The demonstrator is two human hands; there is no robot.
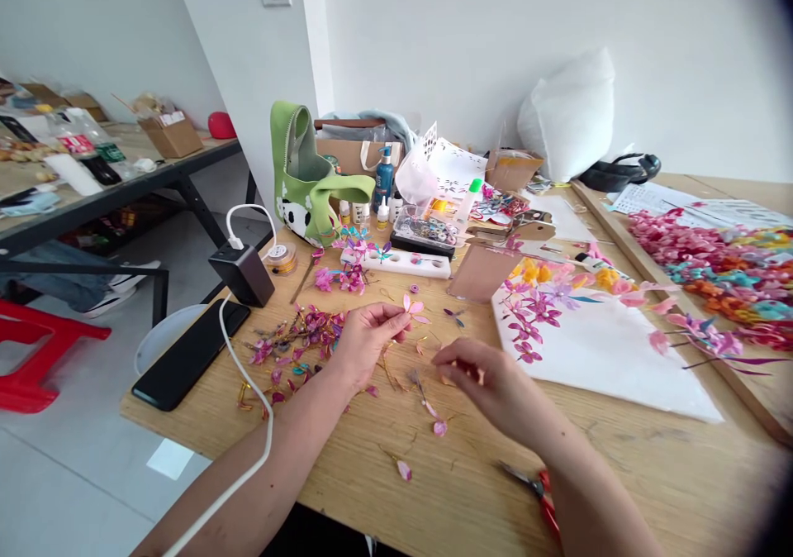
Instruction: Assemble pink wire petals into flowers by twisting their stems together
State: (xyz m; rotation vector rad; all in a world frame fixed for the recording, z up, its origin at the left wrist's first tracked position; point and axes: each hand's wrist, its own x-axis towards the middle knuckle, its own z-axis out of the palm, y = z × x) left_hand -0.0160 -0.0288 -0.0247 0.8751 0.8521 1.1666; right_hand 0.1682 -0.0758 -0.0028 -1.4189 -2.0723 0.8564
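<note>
Between the thumb and fingers of my left hand point(375, 332) is a pink petalled flower point(415, 309), raised above the wooden table. My right hand point(480, 373) hovers to its right, fingers curled and pinched together; what they hold, if anything, is too small to make out. Below the hands lie loose petals on thin wires, among them a pink petal point(439, 428) and a pale purple petal point(404, 469). A pile of wired magenta petals point(310, 330) spreads left of my left hand. Red-handled pliers point(538, 491) lie partly hidden under my right forearm.
A white board point(595, 367) with finished flower sprays lies at right, beside a wooden strip and heaps of coloured petals point(694, 251). At left are a phone point(189, 359) and a charger point(243, 274), whose white cable crosses my left forearm. Behind stand a green bag point(303, 185) and bottles.
</note>
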